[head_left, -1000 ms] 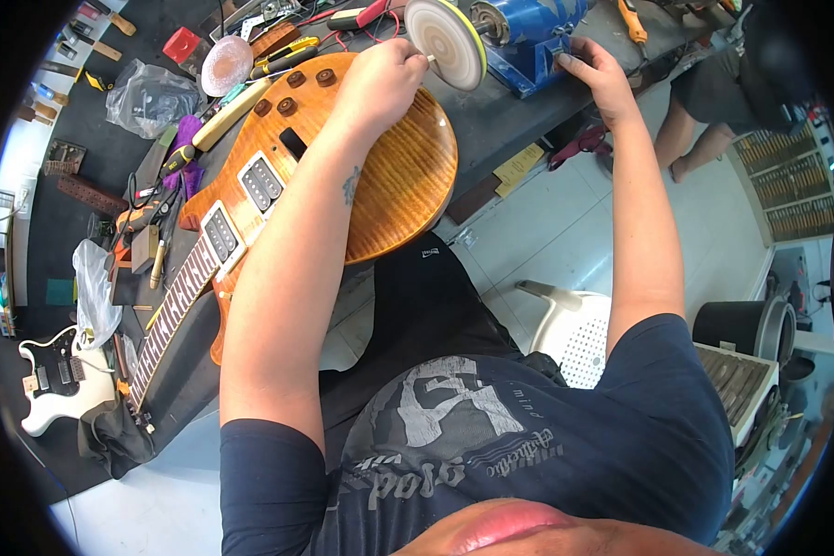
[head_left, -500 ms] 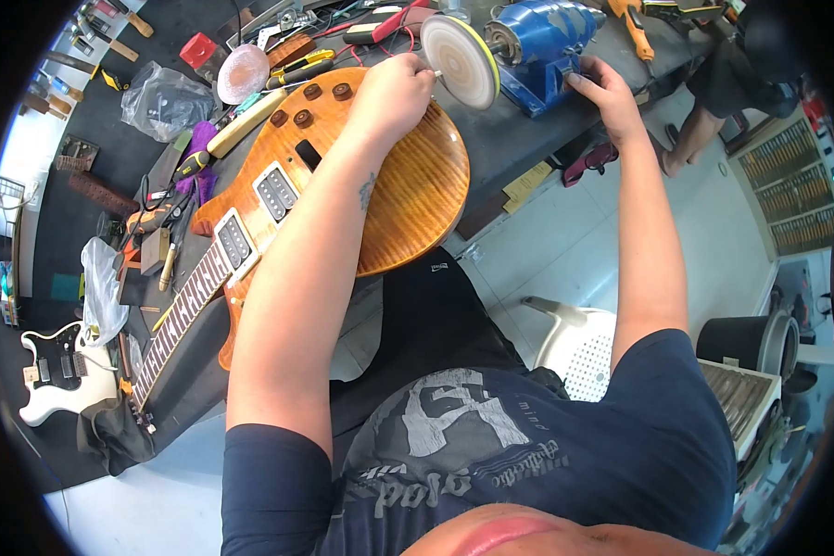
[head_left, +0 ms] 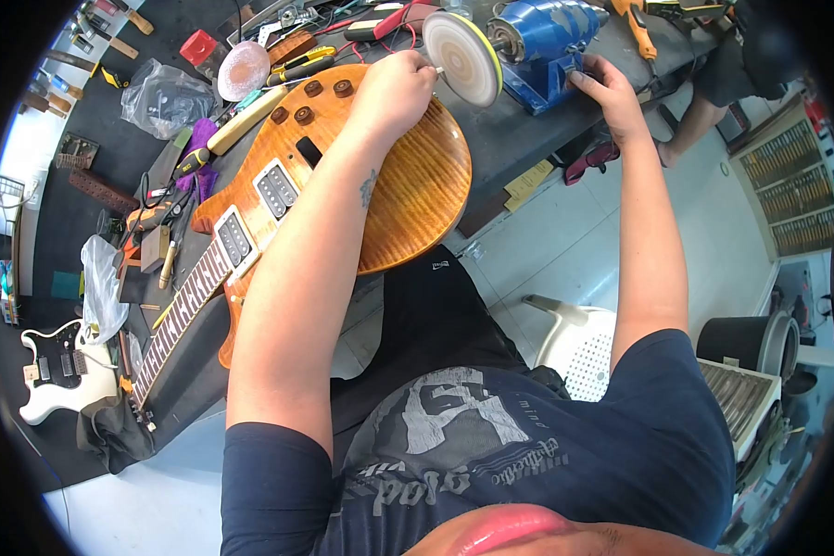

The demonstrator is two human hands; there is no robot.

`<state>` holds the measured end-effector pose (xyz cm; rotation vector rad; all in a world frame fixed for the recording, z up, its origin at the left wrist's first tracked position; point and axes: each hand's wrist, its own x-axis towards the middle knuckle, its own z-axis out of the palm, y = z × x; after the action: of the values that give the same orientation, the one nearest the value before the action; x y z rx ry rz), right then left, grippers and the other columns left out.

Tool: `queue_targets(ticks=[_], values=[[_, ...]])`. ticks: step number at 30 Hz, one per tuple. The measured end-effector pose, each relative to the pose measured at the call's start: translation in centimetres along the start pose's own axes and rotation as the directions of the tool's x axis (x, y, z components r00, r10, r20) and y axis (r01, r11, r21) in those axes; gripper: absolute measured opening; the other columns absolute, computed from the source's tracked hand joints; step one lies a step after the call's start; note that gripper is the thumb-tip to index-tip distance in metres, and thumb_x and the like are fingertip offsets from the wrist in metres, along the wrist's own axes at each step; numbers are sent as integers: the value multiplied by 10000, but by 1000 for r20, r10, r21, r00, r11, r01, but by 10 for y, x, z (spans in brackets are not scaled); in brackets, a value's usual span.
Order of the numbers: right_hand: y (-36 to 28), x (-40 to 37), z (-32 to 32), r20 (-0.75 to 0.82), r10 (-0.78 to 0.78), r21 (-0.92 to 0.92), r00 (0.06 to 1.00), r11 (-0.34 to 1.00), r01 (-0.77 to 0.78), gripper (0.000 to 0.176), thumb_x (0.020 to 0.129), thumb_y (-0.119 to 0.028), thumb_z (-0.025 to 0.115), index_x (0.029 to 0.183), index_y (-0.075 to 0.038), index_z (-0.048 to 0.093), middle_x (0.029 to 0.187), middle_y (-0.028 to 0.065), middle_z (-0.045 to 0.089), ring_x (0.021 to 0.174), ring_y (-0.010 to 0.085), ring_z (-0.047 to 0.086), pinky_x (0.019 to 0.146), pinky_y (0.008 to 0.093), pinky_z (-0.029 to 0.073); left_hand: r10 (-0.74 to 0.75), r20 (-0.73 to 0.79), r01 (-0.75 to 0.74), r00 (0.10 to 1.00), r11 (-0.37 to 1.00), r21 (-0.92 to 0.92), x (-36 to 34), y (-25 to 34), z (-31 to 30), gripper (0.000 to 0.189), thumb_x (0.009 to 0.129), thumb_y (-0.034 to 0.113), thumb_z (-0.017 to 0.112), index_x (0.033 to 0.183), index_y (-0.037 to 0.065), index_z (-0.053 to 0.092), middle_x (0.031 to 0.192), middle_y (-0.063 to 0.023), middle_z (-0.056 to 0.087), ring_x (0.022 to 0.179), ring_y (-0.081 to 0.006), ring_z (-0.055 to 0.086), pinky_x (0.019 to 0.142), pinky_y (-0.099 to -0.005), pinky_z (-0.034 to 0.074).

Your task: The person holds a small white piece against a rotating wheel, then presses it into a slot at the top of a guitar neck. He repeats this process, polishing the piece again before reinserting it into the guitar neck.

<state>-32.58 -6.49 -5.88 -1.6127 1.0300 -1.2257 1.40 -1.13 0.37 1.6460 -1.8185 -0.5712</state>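
My left hand pinches a small pale piece, its tip right at the face of a round buffing wheel. The wheel has a yellow edge and is mounted on a worn blue bench polisher. Thumb and fingers of my right hand close on the side of the polisher's base; part of their grip is hidden. Beneath my left forearm lies an amber flame-top electric guitar with brown knobs and two pickups, its neck pointing down-left.
Pliers, cutters and other tools crowd the dark bench. A white guitar body lies at far left, near a plastic bag. A white perforated stool stands on the floor. Another person's leg shows at upper right.
Both hands keep nearly the same places at the wheel and polisher. The other person's leg at upper right has shifted slightly.
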Motion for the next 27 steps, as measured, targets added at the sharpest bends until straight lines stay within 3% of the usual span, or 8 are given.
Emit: queue_targets(ticks=[4, 7, 27], values=[[1, 0, 0, 3, -4, -2, 1000, 1000, 4, 440, 943, -276, 747, 1264, 12, 654, 1077, 69, 716, 1016, 154, 648, 946, 292, 482, 0, 5, 0, 1000, 1000, 15, 0, 0, 0, 364, 964, 255, 577, 1176, 7, 739, 1072, -241, 745, 1084, -385, 701, 965, -454, 530], [0, 0, 0, 6, -8, 10, 1000, 1000, 7, 434, 945, -274, 746, 1260, 9, 657, 1072, 68, 717, 1016, 154, 649, 948, 292, 481, 64, -31, -63, 997, 997, 36, 2, -4, 2, 313, 987, 239, 600, 1077, -37, 717, 787, -98, 684, 760, -208, 663, 744, -366, 518], [4, 1, -1, 1, -7, 9, 1000, 1000, 7, 459, 946, -279, 749, 1278, 22, 652, 1092, 79, 720, 1034, 164, 651, 972, 302, 476, 75, -28, -73, 997, 996, 51, 2, -6, 4, 332, 997, 246, 595, 1117, -38, 720, 817, -105, 694, 793, -213, 674, 771, -366, 525]])
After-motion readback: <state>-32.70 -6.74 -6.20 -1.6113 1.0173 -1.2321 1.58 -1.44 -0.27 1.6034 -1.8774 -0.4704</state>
